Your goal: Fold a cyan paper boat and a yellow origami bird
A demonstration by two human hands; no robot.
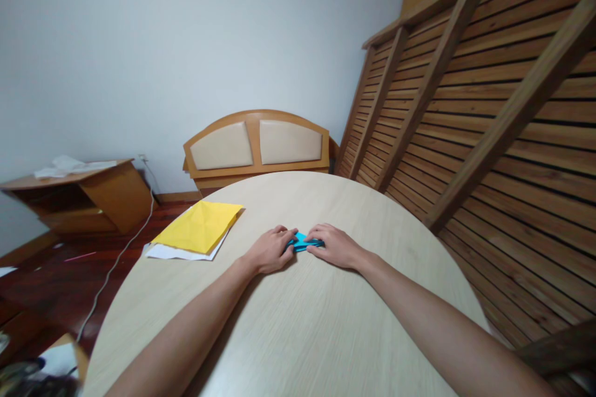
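A small folded piece of blue paper [301,241] lies on the round, pale wood-grain table [307,335]. My left hand [271,249] grips its left end, fingers curled over it and thumb at the near edge. At the other end, my right hand [336,246] pinches the paper between thumb and fingers. Both hands rest low on the tabletop, and their fingers cover the paper's two ends, so only its middle shows.
Yellow paper sheets [200,226] lie over white paper [186,254] at the table's left edge. Behind stands a padded wooden headboard [255,142]. A slatted wooden frame [465,111] leans on the right. A low cabinet [112,195] and a cable [118,257] are left.
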